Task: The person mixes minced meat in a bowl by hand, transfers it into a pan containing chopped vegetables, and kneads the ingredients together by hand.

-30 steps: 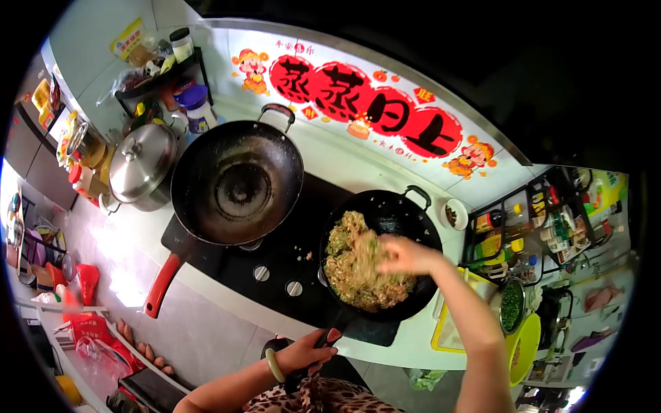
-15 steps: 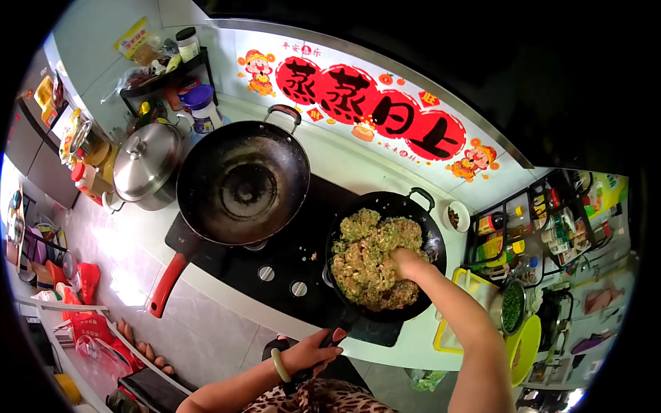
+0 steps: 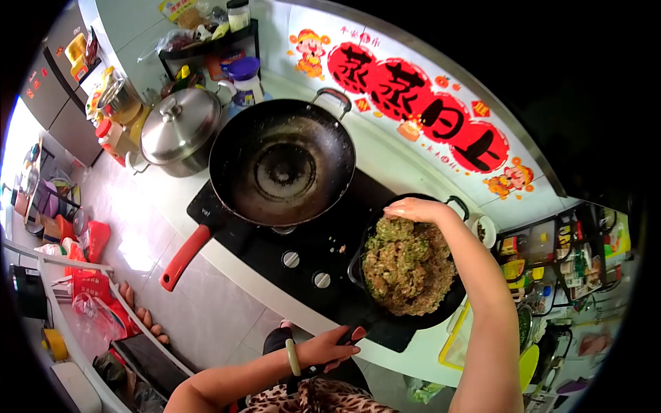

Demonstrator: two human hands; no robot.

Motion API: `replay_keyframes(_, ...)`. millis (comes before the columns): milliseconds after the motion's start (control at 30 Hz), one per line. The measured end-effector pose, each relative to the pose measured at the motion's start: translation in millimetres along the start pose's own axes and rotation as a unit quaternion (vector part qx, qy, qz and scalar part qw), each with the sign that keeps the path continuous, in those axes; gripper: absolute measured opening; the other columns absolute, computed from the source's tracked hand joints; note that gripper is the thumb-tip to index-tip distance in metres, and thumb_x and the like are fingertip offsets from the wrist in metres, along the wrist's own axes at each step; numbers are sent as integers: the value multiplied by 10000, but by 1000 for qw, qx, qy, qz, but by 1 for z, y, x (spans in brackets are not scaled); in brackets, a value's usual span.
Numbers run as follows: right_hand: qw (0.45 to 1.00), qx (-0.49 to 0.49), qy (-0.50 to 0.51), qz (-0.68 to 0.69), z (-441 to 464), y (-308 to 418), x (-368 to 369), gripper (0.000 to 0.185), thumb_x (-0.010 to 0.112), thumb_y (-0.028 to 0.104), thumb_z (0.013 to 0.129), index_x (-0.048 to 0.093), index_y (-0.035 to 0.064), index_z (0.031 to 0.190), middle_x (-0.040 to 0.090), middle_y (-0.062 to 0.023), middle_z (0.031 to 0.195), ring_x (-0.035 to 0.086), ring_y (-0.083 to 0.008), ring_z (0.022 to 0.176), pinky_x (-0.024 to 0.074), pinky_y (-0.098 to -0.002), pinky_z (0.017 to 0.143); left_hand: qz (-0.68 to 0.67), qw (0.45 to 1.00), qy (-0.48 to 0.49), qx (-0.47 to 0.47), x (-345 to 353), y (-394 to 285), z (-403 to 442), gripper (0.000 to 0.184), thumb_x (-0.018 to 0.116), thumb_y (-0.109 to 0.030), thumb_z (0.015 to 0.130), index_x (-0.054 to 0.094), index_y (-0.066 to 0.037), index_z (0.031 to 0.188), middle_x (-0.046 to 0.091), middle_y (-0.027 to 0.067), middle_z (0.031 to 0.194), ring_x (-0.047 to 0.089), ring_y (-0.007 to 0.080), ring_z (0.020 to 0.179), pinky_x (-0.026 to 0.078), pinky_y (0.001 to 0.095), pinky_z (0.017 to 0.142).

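Note:
The smaller black wok point(image 3: 447, 313) sits on the cooktop's right side, holding a heap of minced filling point(image 3: 410, 268) flecked with green. My left hand point(image 3: 329, 350) is closed round this wok's handle near the counter's front edge. At the heap's far edge, my right hand point(image 3: 416, 209) lies cupped over the filling, fingers stretched out and pointing left. Some fingertips are hidden against the mixture. To the left, a larger wok point(image 3: 286, 168) with a red handle point(image 3: 186, 258) has nothing in it but a worn, stained surface.
A lidded steel pot point(image 3: 180, 131) stands left of the large wok. Two knobs show on the black cooktop point(image 3: 258, 244). On the right are a small white bowl point(image 3: 487, 233), a yellow-rimmed tray point(image 3: 454, 344) and a bottle rack point(image 3: 537, 265). A decorated panel point(image 3: 413, 103) lines the wall.
My right hand has come out of the middle of the filling to its far edge, and the filling is heaped more compactly. My left hand stays on the handle. The view has shifted.

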State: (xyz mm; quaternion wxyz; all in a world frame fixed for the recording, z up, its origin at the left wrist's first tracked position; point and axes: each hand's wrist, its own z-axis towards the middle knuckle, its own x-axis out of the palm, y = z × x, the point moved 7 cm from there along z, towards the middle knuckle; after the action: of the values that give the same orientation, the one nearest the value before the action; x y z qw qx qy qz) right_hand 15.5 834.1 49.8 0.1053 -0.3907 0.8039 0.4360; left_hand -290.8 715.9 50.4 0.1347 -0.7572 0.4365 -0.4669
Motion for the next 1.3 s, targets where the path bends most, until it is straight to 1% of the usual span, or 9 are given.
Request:
replay_keyframes(233,963,10,215,-160,-18,75,79,519,589,437,725,575,93,1114,575,-110,1115,537,-273,1019,423,-351,855,13,1000,6,-14,4,0,-3,272,556,-158,861,392,-32,1038,440,14,641,411,78,400,335,222,349)
replay_keyframes(300,935,26,150,-321,-53,93,87,404,617,352,677,613,196,1050,562,-89,1084,455,-283,1102,355,-403,936,9,1000,-8,-6,2,-2,-3,279,556,-162,862,391,-24,1039,447,18,653,423,81,402,338,223,349)
replay_keyframes(433,929,-82,-81,-351,-125,79,83,343,645,268,680,603,213,1016,487,-45,1078,356,-282,1153,254,-452,990,25,1000,-8,0,1,-3,-3,294,553,-167,866,389,-15,1056,462,27,665,435,85,404,340,228,352)
replay_keyframes(633,953,51,-170,-244,-133,-5,91,316,577,235,785,537,164,1090,388,-110,1230,368,-424,1133,382,-471,908,17,1000,-6,-5,2,-3,-3,299,544,-162,872,386,-11,1077,460,26,663,431,85,402,346,226,367)
replay_keyframes(833,923,300,58,-235,-83,-38,76,274,502,161,813,527,101,1079,387,-182,1216,478,-365,1051,397,-409,895,39,999,-8,8,0,-2,-4,284,545,-171,872,389,-17,1053,456,23,658,423,86,398,348,229,363)
replay_keyframes(967,947,208,59,-239,-121,31,66,359,538,247,792,521,123,1129,378,-161,1262,476,-308,1079,403,-394,886,46,999,-11,5,-2,-2,0,270,547,-184,871,391,-17,1014,456,24,639,415,88,388,344,227,348)
replay_keyframes(1133,958,-94,-49,-265,-92,113,56,354,578,248,744,552,100,1064,489,-147,1172,482,-297,1067,391,-385,903,34,999,-4,18,-1,-3,0,248,550,-185,867,394,-20,968,448,22,605,403,85,376,338,224,338)
replay_keyframes(1233,956,-110,12,-271,-70,136,97,305,570,168,697,580,38,972,548,-121,1013,502,-287,999,378,-374,903,35,999,-6,15,0,-4,-1,239,553,-173,864,393,-23,957,440,18,583,400,83,374,334,221,338)
replay_keyframes(1300,923,-118,-78,-357,-74,135,120,254,580,134,654,594,17,879,552,-132,932,497,-285,970,349,-367,918,31,999,-3,24,0,-3,1,282,578,-222,850,394,-26,939,448,23,595,427,101,371,337,241,323)
